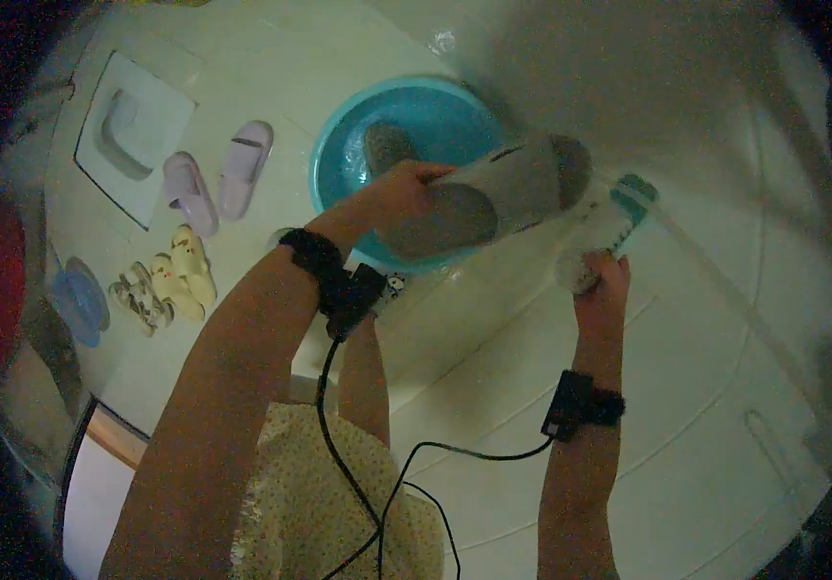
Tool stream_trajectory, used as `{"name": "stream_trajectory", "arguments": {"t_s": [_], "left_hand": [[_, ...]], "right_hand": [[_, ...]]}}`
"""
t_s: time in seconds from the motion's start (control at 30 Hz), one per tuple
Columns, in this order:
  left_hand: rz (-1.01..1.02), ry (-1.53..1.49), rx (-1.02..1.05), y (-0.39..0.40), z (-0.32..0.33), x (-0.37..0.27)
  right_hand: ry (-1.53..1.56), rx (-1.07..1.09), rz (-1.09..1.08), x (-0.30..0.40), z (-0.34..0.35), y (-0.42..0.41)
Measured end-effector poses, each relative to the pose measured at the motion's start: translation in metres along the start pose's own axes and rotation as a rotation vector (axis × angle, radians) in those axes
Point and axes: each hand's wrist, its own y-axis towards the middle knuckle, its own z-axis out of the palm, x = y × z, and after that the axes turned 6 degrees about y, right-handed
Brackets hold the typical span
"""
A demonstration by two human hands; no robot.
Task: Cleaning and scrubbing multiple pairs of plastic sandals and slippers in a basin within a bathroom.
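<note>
My left hand (405, 192) grips a grey slipper (510, 188) with darker patches and holds it tilted over the right side of a light blue plastic basin (329, 145). A second, darker grey slipper (389, 145) lies inside the basin. To the right, my right hand (602, 279) is closed on the lower end of a brush (632, 206) with a green part at its top. The brush is beside the held slipper, apart from it. Its bristles are too blurred to tell.
On the floor at the left lie pale pink slippers (245, 170), yellow slippers (191, 268), patterned sandals (142, 297) and blue footwear (81, 301). A squat toilet or floor basin (126, 134) is behind them. Black cables (325, 406) run from both wrist straps.
</note>
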Motion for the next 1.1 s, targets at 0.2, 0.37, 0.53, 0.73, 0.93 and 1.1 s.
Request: {"name": "stream_trajectory", "arguments": {"t_s": [0.2,0.37,0.53,0.73,0.93,1.1], "left_hand": [[0.147,0.263,-0.108,0.010,-0.009,0.025],[0.132,0.527,-0.442,0.022,0.004,0.046],[0.172,0.991,-0.321,0.007,-0.012,0.156],[-0.666,0.067,-0.457,-0.009,0.003,0.192],[-0.440,-0.019,-0.832,0.068,-0.038,0.253],[-0.210,0.632,-0.463,0.101,-0.054,0.233]], "right_hand": [[-0.225,0.229,0.048,-0.011,0.047,0.022],[-0.661,0.279,-0.316,-0.017,0.067,0.023],[-1.123,0.145,-0.769,-0.027,0.079,-0.003],[-1.405,-0.025,-0.759,-0.070,0.006,-0.025],[-0.849,-0.300,-0.447,-0.119,-0.047,-0.045],[-0.671,-0.396,-0.311,-0.121,-0.046,-0.057]]}}
